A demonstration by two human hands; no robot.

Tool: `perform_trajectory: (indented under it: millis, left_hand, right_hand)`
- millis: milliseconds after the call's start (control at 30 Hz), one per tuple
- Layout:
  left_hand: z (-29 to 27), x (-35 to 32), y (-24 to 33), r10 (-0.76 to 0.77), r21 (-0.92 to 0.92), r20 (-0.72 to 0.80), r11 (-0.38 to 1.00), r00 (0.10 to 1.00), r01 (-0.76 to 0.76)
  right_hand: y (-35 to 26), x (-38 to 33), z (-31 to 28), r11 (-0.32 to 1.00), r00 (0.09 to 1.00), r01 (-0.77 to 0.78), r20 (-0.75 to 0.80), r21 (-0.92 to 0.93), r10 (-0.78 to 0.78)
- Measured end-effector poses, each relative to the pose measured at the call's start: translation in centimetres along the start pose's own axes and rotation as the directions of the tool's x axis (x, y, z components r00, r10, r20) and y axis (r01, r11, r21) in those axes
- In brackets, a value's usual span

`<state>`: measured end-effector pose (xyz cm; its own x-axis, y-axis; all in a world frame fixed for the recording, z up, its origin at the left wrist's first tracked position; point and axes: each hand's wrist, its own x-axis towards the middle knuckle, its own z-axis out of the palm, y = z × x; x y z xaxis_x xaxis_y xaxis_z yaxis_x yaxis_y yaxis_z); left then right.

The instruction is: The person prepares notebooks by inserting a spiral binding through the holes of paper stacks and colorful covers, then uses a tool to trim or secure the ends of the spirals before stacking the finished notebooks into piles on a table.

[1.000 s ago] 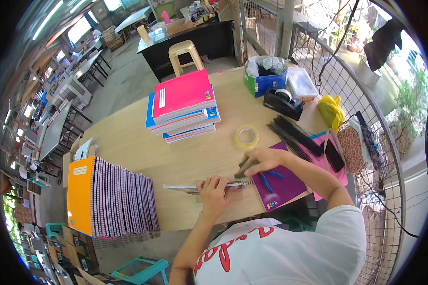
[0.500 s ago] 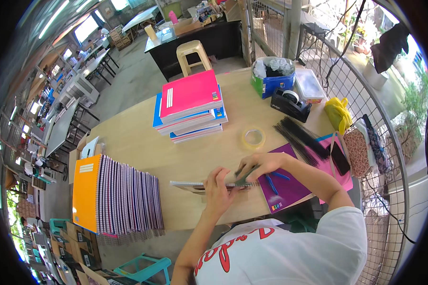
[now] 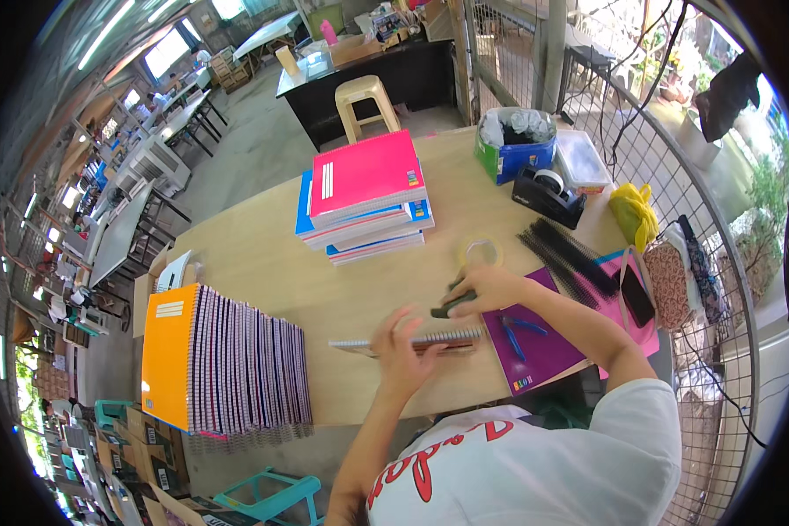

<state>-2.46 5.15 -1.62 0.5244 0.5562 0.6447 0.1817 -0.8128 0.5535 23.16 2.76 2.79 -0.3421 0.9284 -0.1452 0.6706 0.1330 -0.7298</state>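
My left hand (image 3: pixel 403 355) grips a spiral-bound notebook (image 3: pixel 456 337) standing on its edge near the front of the table, its wire coil facing up. The left fingers look a little blurred. Just beyond the coil, my right hand (image 3: pixel 493 289) is closed round a small dark green hand tool (image 3: pixel 451 307) whose exact kind I cannot make out; it is apart from the notebook. Blue-handled pliers (image 3: pixel 515 340) lie with their handles spread on a purple notebook cover (image 3: pixel 548 351), below my right forearm.
A long row of spiral notebooks (image 3: pixel 245 359) with an orange cover stands at left. Pink and blue notebooks (image 3: pixel 368 180) are stacked behind. Further right are a tape roll (image 3: pixel 482 252), black coils (image 3: pixel 570 259), a tape dispenser (image 3: pixel 548 197), a box (image 3: pixel 517 145) and a phone (image 3: pixel 637 296).
My right hand has lifted off the notebook's coil and moved away with the dark green tool. The left hand still holds the notebook. The whole view has shifted slightly.
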Motion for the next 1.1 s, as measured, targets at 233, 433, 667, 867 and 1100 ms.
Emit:
perform_trajectory:
  millis: [233, 433, 667, 867, 1100]
  left_hand:
    - [-2.3, -1.3, -1.7, -0.085, 0.418, 0.056, 0.907, 0.995, 0.054]
    - [-2.2, -1.5, -2.2, -0.170, 0.338, 0.025, 0.929, 0.985, 0.152]
    - [-5.0, -1.2, -2.6, -0.140, 0.364, -0.307, 0.897, 0.941, 0.252]
    - [-5.6, -3.1, -5.7, -0.238, 0.169, -0.219, 0.946, 0.946, 0.277]
    - [-5.8, -3.4, -5.8, -0.268, 0.100, -0.201, 0.951, 0.942, 0.292]
  right_hand:
    - [1.1, 1.7, 1.4, 0.938, 0.997, 0.068, 0.019, 0.341, -0.079]
    - [-1.9, 2.9, 1.5, 0.941, 0.999, 0.035, -0.003, -0.338, -0.038]
    - [0.0, 4.6, 2.0, 0.981, 0.994, 0.076, 0.064, 0.177, -0.088]
    - [-1.8, 6.0, 2.7, 0.962, 0.963, 0.267, -0.030, 0.051, -0.266]
    - [-3.8, 7.2, 3.5, 0.936, 0.937, 0.342, 0.047, 0.084, -0.347]
